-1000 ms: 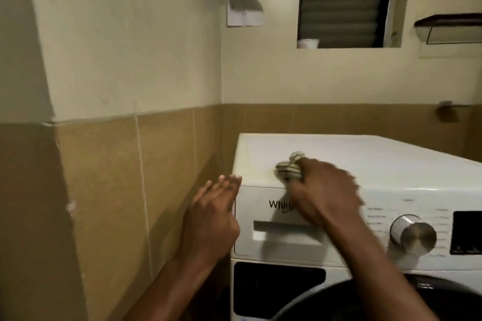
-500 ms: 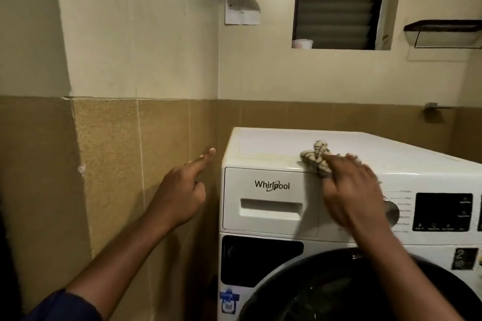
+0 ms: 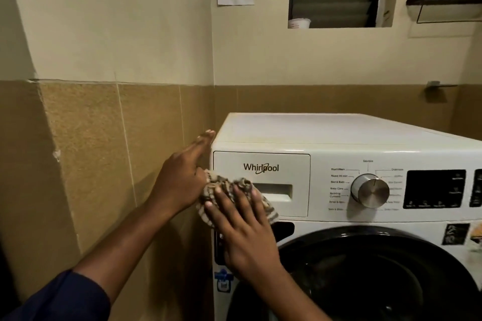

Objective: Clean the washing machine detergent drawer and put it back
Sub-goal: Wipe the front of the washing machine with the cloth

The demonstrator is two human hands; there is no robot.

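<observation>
My right hand has slid the striped cloth down from the top edge. Its spread, straight fingers now press it beneath them onto the closed detergent drawer. My left hand has come in, with straight fingers at the washing machine corner.

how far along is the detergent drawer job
Done, by the look of it: the detergent drawer sits flush in the washing machine front. In hand: the right hand presses a striped cloth against the drawer's lower left face, while the left hand reaches to the machine's top left corner, fingers straight. Left: finishing that wipe. Whether the inside was cleaned cannot be told.
</observation>
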